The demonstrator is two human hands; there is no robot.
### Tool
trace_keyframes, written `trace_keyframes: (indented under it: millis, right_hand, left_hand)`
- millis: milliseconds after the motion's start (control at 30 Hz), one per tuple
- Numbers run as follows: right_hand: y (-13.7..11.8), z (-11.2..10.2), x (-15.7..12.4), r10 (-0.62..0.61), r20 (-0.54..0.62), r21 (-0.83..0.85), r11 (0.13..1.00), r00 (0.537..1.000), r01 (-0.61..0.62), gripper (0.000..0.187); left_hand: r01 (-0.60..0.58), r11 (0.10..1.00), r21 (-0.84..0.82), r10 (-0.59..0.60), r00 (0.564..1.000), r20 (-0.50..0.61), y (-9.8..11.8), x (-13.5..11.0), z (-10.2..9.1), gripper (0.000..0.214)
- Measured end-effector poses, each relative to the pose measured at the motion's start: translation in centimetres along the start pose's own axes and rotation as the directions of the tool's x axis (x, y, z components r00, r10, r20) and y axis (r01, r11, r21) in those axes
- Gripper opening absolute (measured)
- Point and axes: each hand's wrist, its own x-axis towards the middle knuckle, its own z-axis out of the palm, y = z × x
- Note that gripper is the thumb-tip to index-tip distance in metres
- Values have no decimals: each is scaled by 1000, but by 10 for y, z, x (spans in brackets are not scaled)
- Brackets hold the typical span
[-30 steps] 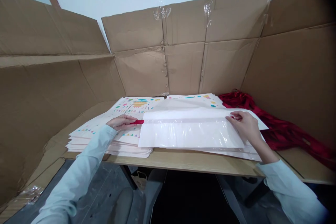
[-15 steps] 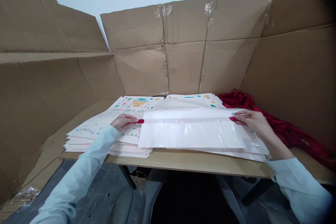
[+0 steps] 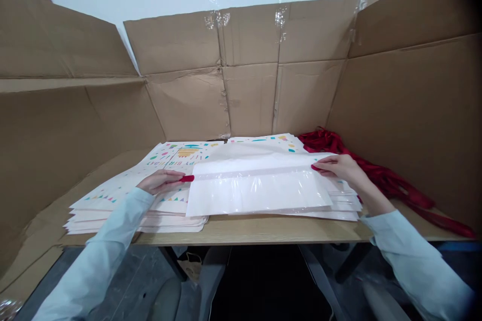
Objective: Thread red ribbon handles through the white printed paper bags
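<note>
The left hand and right hand, fingers narrowed, pinch the ends of the bag's flap, a fold that likely needs even pressing down next.

Clear glossy bag, cream sheets with multicoloured confetti shapes, dark red ribbons, brown cardboard.

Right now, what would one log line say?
left hand: on plastic bag, left end | right hand: right end | nearby: printed sheets, red ribbons

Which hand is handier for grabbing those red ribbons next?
Right, probably: the right hand rests at the right end of the plastic bag, beside the red ribbons; the left hand sits at its left end.
</note>
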Motion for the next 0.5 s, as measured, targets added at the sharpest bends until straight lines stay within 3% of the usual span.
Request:
trace_keyframes:
  millis: [100,200,367,500]
  right_hand:
    - [-5,1,-2,37,-14,3,999,999,-37,13]
    - [-7,-2,-3,70,44,97,993,997,-74,9]
    - [-4,-12,-2,5,143,287,957,990,-47,13]
    - [-1,-17,1,77,163,304,945,984,-124,14]
  left_hand:
    - [-25,1000,18,25,1000,11,0,0,-4,22]
    - [9,1000,-25,-10,1000,-5,-4,7,-11,30]
    - [72,991,-115,-71,997,14,-10,23,-21,41]
    - [21,1000,-16,-22,1000,-20,-10,24,-17,41]
